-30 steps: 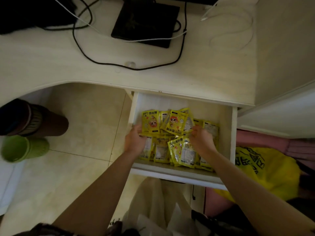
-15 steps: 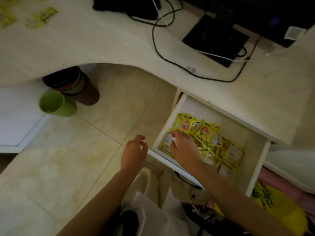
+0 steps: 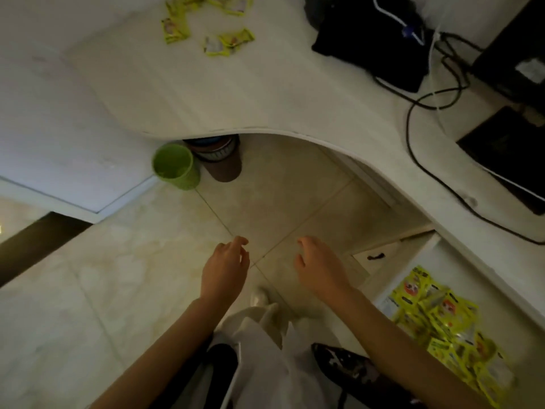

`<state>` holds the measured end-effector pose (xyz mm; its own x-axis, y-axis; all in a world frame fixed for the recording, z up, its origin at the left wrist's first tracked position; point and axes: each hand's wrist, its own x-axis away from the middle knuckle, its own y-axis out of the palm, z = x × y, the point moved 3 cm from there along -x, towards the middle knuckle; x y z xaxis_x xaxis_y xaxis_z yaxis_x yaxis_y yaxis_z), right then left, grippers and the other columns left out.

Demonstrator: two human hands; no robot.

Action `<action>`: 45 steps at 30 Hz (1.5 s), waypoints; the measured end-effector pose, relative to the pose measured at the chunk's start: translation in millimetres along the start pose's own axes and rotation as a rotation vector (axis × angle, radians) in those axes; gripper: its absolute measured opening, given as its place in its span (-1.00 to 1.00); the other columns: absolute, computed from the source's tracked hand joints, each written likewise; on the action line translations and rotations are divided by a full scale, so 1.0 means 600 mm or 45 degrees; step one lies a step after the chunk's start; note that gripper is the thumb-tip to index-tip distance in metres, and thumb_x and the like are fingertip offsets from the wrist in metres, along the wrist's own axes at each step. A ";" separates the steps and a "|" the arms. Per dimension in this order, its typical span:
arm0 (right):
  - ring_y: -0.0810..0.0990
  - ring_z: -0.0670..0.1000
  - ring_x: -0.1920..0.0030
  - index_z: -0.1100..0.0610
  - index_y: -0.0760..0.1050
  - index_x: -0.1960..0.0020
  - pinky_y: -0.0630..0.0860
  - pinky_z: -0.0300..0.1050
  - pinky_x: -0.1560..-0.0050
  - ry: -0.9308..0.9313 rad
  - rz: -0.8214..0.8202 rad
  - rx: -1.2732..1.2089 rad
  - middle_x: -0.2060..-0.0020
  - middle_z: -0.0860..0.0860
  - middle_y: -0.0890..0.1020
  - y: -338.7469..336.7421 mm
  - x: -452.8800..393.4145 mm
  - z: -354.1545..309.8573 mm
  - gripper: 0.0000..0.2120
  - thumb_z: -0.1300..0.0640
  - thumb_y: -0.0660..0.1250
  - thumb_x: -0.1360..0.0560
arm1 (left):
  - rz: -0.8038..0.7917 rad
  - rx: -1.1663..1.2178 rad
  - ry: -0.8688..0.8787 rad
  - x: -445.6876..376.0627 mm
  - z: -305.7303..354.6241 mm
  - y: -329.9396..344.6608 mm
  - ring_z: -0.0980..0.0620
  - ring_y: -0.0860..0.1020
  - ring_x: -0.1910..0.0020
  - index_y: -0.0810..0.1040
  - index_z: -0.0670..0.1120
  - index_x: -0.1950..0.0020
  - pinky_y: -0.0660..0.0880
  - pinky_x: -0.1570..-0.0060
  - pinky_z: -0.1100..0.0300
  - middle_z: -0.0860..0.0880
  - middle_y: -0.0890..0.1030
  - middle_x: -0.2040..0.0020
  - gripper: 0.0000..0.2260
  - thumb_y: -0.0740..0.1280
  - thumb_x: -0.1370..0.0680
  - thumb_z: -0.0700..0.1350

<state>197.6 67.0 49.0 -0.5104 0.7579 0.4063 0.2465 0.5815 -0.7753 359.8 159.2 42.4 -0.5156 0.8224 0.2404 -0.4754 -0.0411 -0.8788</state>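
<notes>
My left hand (image 3: 225,268) and my right hand (image 3: 320,265) hover side by side over the tiled floor, both empty with fingers loosely curled. The open white drawer (image 3: 413,261) lies at the lower right, full of several yellow snack packets (image 3: 439,323). A few more yellow packets (image 3: 227,42) lie on the white desk (image 3: 265,93) at the top. Neither hand touches the drawer or any packet.
A green cup-shaped bin (image 3: 175,166) and a brown bin (image 3: 219,160) stand on the floor under the desk edge. Black devices (image 3: 374,39) and cables (image 3: 418,119) sit on the desk at the right. A white plastic bag (image 3: 265,343) hangs below my hands.
Both hands have left the drawer and moved left over the floor, empty. The view has swung left, so the drawer now sits at the lower right and the desk packets show.
</notes>
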 end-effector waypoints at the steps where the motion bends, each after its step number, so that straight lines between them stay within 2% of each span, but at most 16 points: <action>1: 0.50 0.06 -0.16 0.13 0.32 -0.37 0.46 -0.08 -0.09 -0.016 -0.005 0.009 -0.24 0.07 0.49 0.002 -0.016 -0.018 -0.64 0.09 0.10 -0.59 | 0.020 0.007 -0.017 -0.015 -0.016 -0.014 0.01 0.57 0.00 0.47 -0.03 -0.25 0.55 0.05 0.14 -0.03 0.62 -0.04 -0.77 0.21 -0.61 -0.09; 10: 0.49 0.09 -0.19 0.11 0.31 -0.39 0.44 -0.04 -0.13 -0.113 -0.017 0.072 -0.26 0.08 0.49 -0.044 -0.174 -0.139 -0.60 0.08 0.14 -0.57 | 0.160 0.025 -0.118 -0.169 -0.087 -0.099 0.01 0.55 -0.03 0.48 -0.03 -0.24 0.53 0.10 0.12 -0.02 0.63 -0.01 -0.77 0.23 -0.59 -0.09; 15: 0.53 0.11 -0.18 0.10 0.33 -0.39 0.49 -0.03 -0.13 -0.153 0.028 0.104 -0.24 0.09 0.54 -0.099 -0.294 -0.171 -0.60 0.05 0.15 -0.57 | 0.230 0.054 -0.118 -0.288 -0.070 -0.139 -0.01 0.54 -0.04 0.49 -0.04 -0.22 0.50 0.09 0.10 -0.01 0.62 0.01 -0.77 0.23 -0.58 -0.07; 21: 0.52 0.11 -0.17 0.13 0.37 -0.33 0.51 0.01 -0.11 -0.261 0.048 0.166 -0.20 0.08 0.54 -0.182 -0.443 -0.196 -0.66 0.11 0.16 -0.57 | 0.273 0.090 -0.101 -0.433 -0.026 -0.178 -0.04 0.54 -0.07 0.50 -0.07 -0.19 0.49 0.08 0.09 -0.04 0.62 -0.01 -0.79 0.22 -0.59 -0.09; 26: 0.51 0.09 -0.20 0.11 0.34 -0.36 0.48 -0.02 -0.10 -0.303 0.005 0.215 -0.25 0.07 0.51 -0.242 -0.549 -0.223 -0.64 0.08 0.14 -0.59 | 0.256 0.114 -0.113 -0.531 -0.008 -0.197 -0.01 0.52 -0.05 0.49 -0.07 -0.21 0.48 0.09 0.11 -0.02 0.63 0.02 -0.79 0.21 -0.59 -0.09; 30: 0.51 0.10 -0.18 0.12 0.35 -0.35 0.51 0.03 -0.12 -0.303 0.005 0.214 -0.23 0.08 0.52 -0.277 -0.622 -0.248 -0.65 0.07 0.14 -0.59 | 0.212 0.120 -0.128 -0.601 -0.005 -0.214 -0.03 0.53 0.02 0.50 -0.05 -0.21 0.49 0.09 0.08 -0.04 0.61 0.02 -0.78 0.21 -0.59 -0.09; 33: 0.51 0.11 -0.19 0.12 0.36 -0.35 0.50 0.02 -0.12 -0.300 0.010 0.228 -0.22 0.08 0.52 -0.293 -0.676 -0.269 -0.65 0.07 0.14 -0.58 | 0.177 0.106 -0.119 -0.659 -0.007 -0.230 -0.03 0.53 -0.02 0.50 -0.04 -0.21 0.50 0.07 0.05 -0.03 0.61 0.01 -0.78 0.20 -0.59 -0.10; 42: 0.50 0.14 -0.22 0.15 0.38 -0.33 0.48 0.05 -0.18 -0.195 -0.031 0.203 -0.23 0.12 0.52 -0.313 -0.838 -0.323 -0.65 0.08 0.18 -0.57 | 0.077 0.117 -0.017 -0.868 -0.053 -0.282 -0.09 0.52 -0.05 0.51 -0.04 -0.18 0.50 0.02 0.00 -0.07 0.61 -0.02 -0.79 0.19 -0.58 -0.12; 45: 0.48 0.15 -0.25 0.16 0.40 -0.33 0.44 0.05 -0.23 -0.196 -0.040 0.180 -0.25 0.13 0.50 -0.320 -0.883 -0.338 -0.66 0.13 0.20 -0.57 | 0.026 0.063 0.085 -0.927 -0.057 -0.296 -0.10 0.51 -0.05 0.52 -0.05 -0.15 0.51 0.03 -0.03 -0.07 0.61 -0.05 -0.81 0.19 -0.58 -0.11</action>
<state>587.8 -386.3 80.5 -0.6384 0.6797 0.3613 0.1156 0.5488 -0.8279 755.2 -271.3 50.9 -0.4774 0.8571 0.1935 -0.5010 -0.0846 -0.8613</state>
